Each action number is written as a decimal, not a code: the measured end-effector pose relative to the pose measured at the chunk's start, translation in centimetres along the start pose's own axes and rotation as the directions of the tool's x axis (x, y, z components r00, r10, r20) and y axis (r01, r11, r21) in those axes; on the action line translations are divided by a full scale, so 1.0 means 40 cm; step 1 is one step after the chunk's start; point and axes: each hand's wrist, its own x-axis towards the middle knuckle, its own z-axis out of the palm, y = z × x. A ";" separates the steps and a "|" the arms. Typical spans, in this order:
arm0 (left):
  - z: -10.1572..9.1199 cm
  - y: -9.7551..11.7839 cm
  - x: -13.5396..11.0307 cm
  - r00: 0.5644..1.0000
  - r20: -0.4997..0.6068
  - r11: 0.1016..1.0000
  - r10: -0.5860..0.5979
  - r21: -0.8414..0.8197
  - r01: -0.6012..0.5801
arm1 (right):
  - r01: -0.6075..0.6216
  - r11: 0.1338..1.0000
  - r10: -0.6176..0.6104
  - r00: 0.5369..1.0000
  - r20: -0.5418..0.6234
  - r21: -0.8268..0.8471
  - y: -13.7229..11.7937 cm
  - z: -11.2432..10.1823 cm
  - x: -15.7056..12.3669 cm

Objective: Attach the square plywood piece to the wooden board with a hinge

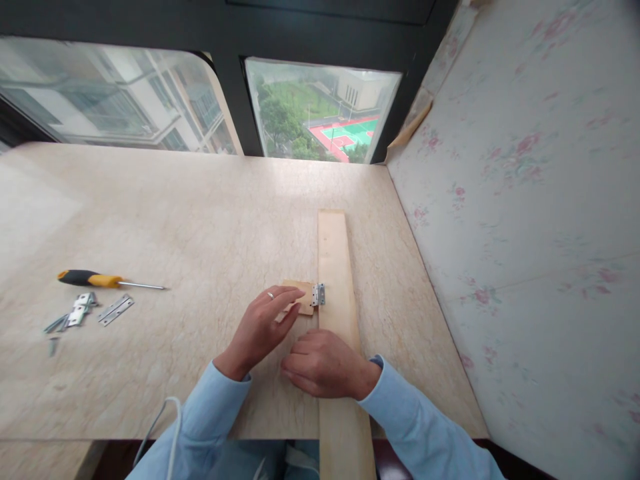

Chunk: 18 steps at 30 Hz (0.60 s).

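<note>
plank (333, 260): one, running from the bottom edge of the frame to right of centre.
overhang: its near end juts past the table edge; i'd guess a bump from a sleeve could swing it and drag the hinge (319, 294) out of line.
right hand (325, 365): curled over the plank, lower centre; whether it pinches anything, i can't tell.
lone screw (53, 346): one, lower left.
left hand (263, 323): loosely spread, thumb a narrow gap from the fingers, over the small board (307, 303); too light a touch might let that piece skid.
loose metal: at left, a screw bunch (59, 324) and a hinge pile (79, 312), neither countable, plus one flat metal piece (118, 311).
joint: one small board at centre, one hinge bridging it to the plank; screws there, i can't make out.
screwdriver (105, 279): one, left, tip pointing right.
windows (325, 110): two, across the top.
</note>
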 end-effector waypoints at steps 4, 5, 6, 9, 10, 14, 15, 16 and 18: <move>-0.103 -0.041 -0.052 0.986 -0.120 0.991 -0.111 0.065 0.120 | -0.016 1.000 0.016 1.000 -0.001 0.021 -0.005 -0.012 -0.001; -0.130 -0.053 -0.072 0.977 -0.154 0.983 -0.149 0.084 0.163 | -0.020 0.999 0.020 1.000 -0.011 0.036 -0.007 -0.013 -0.001; -0.155 -0.065 -0.094 0.964 -0.189 0.972 -0.188 0.105 0.210 | -0.026 0.998 0.028 0.999 -0.025 0.055 -0.008 -0.015 -0.001; -0.213 -0.093 -0.175 0.901 -0.295 0.916 -0.317 0.149 0.372 | -0.037 0.990 0.048 0.996 -0.076 0.135 -0.010 -0.016 0.000; -0.225 -0.098 -0.203 0.875 -0.319 0.895 -0.363 0.142 0.423 | -0.045 0.984 0.061 0.994 -0.088 0.171 -0.010 -0.017 0.001; -0.242 -0.103 -0.292 0.804 -0.337 0.845 -0.490 0.045 0.533 | -0.097 0.914 0.158 0.980 -0.124 0.395 -0.011 -0.029 0.003; -0.241 -0.102 -0.304 0.799 -0.340 0.844 -0.496 0.028 0.536 | -0.118 0.892 0.189 0.974 -0.122 0.435 -0.012 -0.037 0.004; -0.240 -0.101 -0.312 0.796 -0.349 0.845 -0.495 0.017 0.534 | -0.133 0.881 0.207 0.971 -0.118 0.454 -0.014 -0.048 0.007; -0.236 -0.102 -0.319 0.796 -0.363 0.854 -0.483 0.004 0.520 | -0.140 0.881 0.212 0.971 -0.111 0.452 -0.020 -0.080 0.019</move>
